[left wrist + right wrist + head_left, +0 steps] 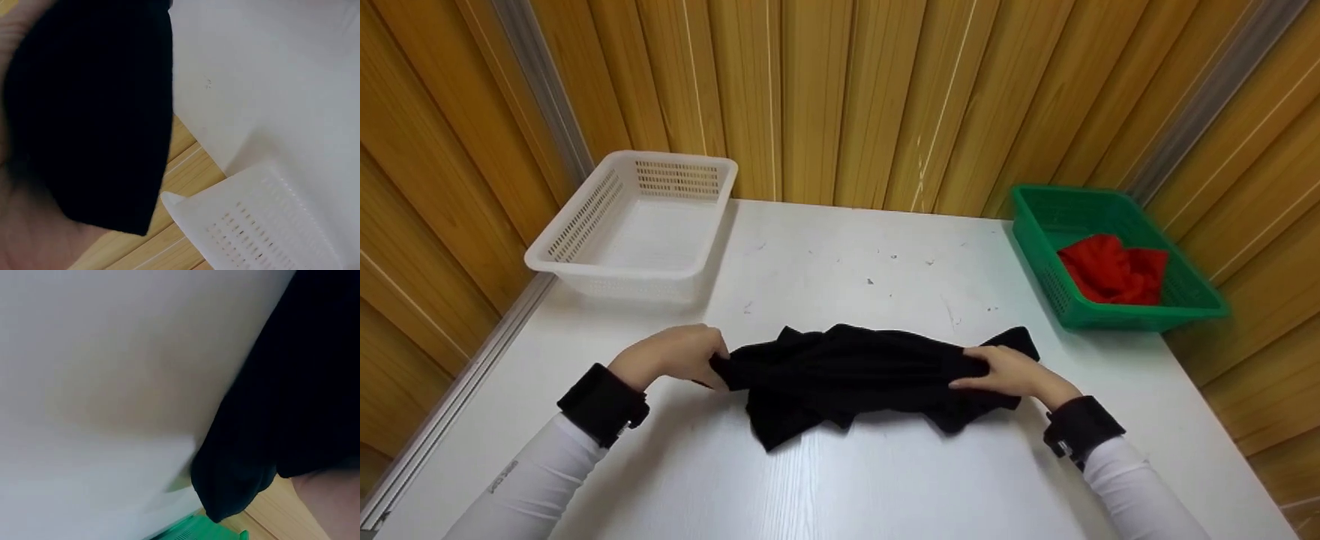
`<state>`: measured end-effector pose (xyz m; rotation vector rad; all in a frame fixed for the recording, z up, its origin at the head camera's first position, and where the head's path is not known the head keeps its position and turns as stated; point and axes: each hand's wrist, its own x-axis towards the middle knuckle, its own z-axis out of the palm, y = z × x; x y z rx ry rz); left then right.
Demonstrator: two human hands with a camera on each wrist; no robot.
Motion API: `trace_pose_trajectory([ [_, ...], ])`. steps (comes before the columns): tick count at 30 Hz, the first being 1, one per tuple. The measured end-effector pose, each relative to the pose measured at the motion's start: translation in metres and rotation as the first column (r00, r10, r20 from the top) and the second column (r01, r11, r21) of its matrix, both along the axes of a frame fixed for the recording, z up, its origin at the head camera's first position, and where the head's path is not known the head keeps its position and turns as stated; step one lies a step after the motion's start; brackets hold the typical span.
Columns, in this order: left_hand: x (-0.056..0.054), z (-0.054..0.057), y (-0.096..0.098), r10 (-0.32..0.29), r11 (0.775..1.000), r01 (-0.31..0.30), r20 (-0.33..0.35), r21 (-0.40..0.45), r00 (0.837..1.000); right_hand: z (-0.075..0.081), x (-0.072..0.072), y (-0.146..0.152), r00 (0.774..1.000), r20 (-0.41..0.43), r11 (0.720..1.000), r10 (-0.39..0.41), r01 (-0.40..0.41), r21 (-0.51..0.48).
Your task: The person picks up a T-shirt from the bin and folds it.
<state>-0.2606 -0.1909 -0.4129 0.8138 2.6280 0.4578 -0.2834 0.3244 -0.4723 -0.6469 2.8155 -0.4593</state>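
A crumpled black cloth point(855, 371), perhaps a garment, stretches sideways between both hands above the white table. My left hand point(679, 356) grips its left end, with fingertips partly hidden by the fabric. At the other end, my right hand point(1005, 370) pinches the cloth between thumb and fingers, and a flap of it sticks out beyond that hand. Loose corners hang below the middle. In the left wrist view the black cloth point(95, 112) covers much of the palm. In the right wrist view the cloth point(292, 394) fills the right side, hiding most of the hand.
A white plastic basket point(619, 270) with slotted walls stands at the back left of the table point(840, 262). At the back right, a green basket point(1140, 319) has a red cloth point(1110, 270) in it. Wood-patterned panels point(810, 97) rise behind the table and along its sides.
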Motion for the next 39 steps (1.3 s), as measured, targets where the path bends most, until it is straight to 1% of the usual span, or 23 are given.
trace_pose_trajectory([
  [3, -0.001, -0.008, 0.006, -0.01, 1.0, 0.01, -0.019, -0.011, 1.0, -0.001, 0.001, 0.0, 0.999, -0.041, 1.0, 0.024, -0.024, -0.013],
  [7, 0.002, -0.027, 0.019, -0.027, 1.0, 0.027, 0.022, -0.001, 0.999, 0.002, 0.002, -0.002, 0.993, -0.085, 0.997, 0.076, -0.075, 0.004],
  [9, 0.004, -0.037, 0.025, -0.018, 1.0, 0.018, 0.051, 0.001, 0.999, 0.005, 0.001, -0.004, 0.991, -0.081, 0.994, 0.11, -0.109, 0.008],
  [12, 0.008, -0.042, 0.032, -0.014, 1.0, 0.015, 0.081, -0.013, 0.997, 0.007, 0.0, -0.004, 0.982, -0.034, 0.982, 0.185, -0.186, -0.031],
  [13, 0.009, -0.041, 0.033, -0.016, 1.0, 0.018, 0.096, -0.022, 0.995, 0.009, 0.001, -0.004, 0.979, -0.001, 0.977, 0.205, -0.205, -0.056],
  [16, 0.012, -0.03, 0.034, -0.047, 0.996, 0.059, 0.164, -0.072, 0.985, 0.018, 0.003, -0.001, 0.96, 0.098, 0.958, 0.263, -0.248, -0.143],
  [19, 0.015, -0.017, 0.033, -0.061, 0.99, 0.09, 0.25, -0.106, 0.966, 0.037, 0.005, 0.004, 0.934, 0.193, 0.936, 0.299, -0.248, -0.248],
  [21, 0.016, -0.008, 0.033, -0.077, 0.988, 0.111, 0.281, -0.107, 0.957, 0.052, 0.007, 0.007, 0.913, 0.243, 0.919, 0.327, -0.247, -0.307],
  [22, 0.016, -0.004, 0.034, -0.088, 0.988, 0.122, 0.292, -0.099, 0.952, 0.059, 0.009, 0.008, 0.9, 0.27, 0.911, 0.343, -0.248, -0.33],
  [23, 0.016, 0.0, 0.035, -0.106, 0.986, 0.139, 0.304, -0.09, 0.947, 0.066, 0.01, 0.008, 0.879, 0.306, 0.904, 0.365, -0.255, -0.344],
  [25, 0.016, 0.005, 0.039, -0.148, 0.98, 0.184, 0.345, -0.072, 0.927, 0.077, 0.014, 0.006, 0.832, 0.382, 0.901, 0.403, -0.285, -0.328],
  [26, 0.016, 0.007, 0.042, -0.173, 0.976, 0.209, 0.38, -0.057, 0.909, 0.082, 0.017, 0.003, 0.803, 0.426, 0.902, 0.417, -0.308, -0.303],
  [27, 0.016, 0.009, 0.044, -0.198, 0.97, 0.238, 0.419, -0.046, 0.886, 0.086, 0.018, -0.001, 0.768, 0.477, 0.903, 0.426, -0.332, -0.272],
  [29, 0.014, 0.011, 0.05, -0.247, 0.956, 0.293, 0.513, -0.009, 0.822, 0.091, 0.02, -0.009, 0.705, 0.571, 0.903, 0.421, -0.386, -0.189],
  [31, 0.006, 0.013, 0.054, -0.273, 0.941, 0.338, 0.573, -0.007, 0.772, 0.096, 0.016, -0.015, 0.648, 0.645, 0.895, 0.404, -0.425, -0.135],
  [32, -0.001, 0.016, 0.054, -0.279, 0.935, 0.354, 0.591, -0.01, 0.757, 0.099, 0.011, -0.016, 0.622, 0.678, 0.893, 0.392, -0.434, -0.118],
  [33, -0.01, 0.019, 0.053, -0.275, 0.932, 0.362, 0.596, -0.027, 0.754, 0.102, 0.005, -0.016, 0.598, 0.708, 0.894, 0.376, -0.434, -0.108],
  [34, -0.02, 0.024, 0.051, -0.265, 0.931, 0.361, 0.592, -0.048, 0.762, 0.107, -0.003, -0.015, 0.582, 0.731, 0.9, 0.357, -0.423, -0.103],
  [35, -0.031, 0.031, 0.049, -0.239, 0.933, 0.349, 0.577, -0.085, 0.781, 0.113, -0.012, -0.013, 0.577, 0.747, 0.911, 0.33, -0.401, -0.094],
  [36, -0.043, 0.039, 0.046, -0.208, 0.934, 0.33, 0.551, -0.133, 0.808, 0.12, -0.023, -0.01, 0.582, 0.759, 0.926, 0.293, -0.369, -0.075],
  [37, -0.056, 0.048, 0.043, -0.168, 0.937, 0.299, 0.52, -0.179, 0.838, 0.128, -0.034, -0.007, 0.605, 0.757, 0.941, 0.248, -0.335, -0.04],
  [38, -0.068, 0.058, 0.042, -0.124, 0.935, 0.26, 0.463, -0.243, 0.878, 0.136, -0.047, -0.005, 0.645, 0.74, 0.955, 0.194, -0.297, 0.009],
  [39, -0.081, 0.069, 0.041, -0.069, 0.93, 0.199, 0.386, -0.309, 0.92, 0.145, -0.06, -0.003, 0.709, 0.691, 0.963, 0.142, -0.262, 0.071],
])
